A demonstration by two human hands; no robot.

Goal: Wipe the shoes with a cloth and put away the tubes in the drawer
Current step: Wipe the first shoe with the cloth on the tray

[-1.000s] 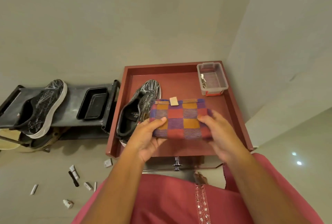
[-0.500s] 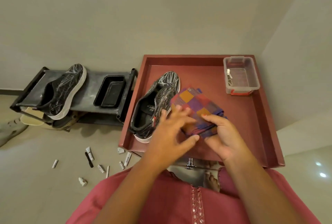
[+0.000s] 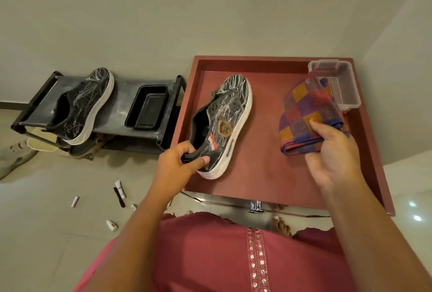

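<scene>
A black shoe [image 3: 224, 114] with white streaks and a white sole lies on the red-brown cabinet top [image 3: 257, 174]. My left hand [image 3: 177, 165] grips its heel collar. My right hand [image 3: 332, 151] holds a folded checked cloth [image 3: 308, 114] of purple, red and orange, to the right of the shoe. A second streaked black shoe [image 3: 81, 107] rests on the dark shoe rack [image 3: 117, 114] at the left. Several small tubes [image 3: 120, 188] lie scattered on the floor below the rack. The drawer handle [image 3: 256, 206] shows under the cabinet's front edge.
A black tray [image 3: 147, 107] sits on the rack beside the second shoe. A clear plastic box [image 3: 336, 81] stands in the cabinet top's far right corner, partly behind the cloth. More footwear [image 3: 14, 158] lies under and left of the rack. Walls close the back and right.
My left hand let go of the cloth and took the shoe by its heel. My right hand carried the cloth to the right. The view shifted left and down.
</scene>
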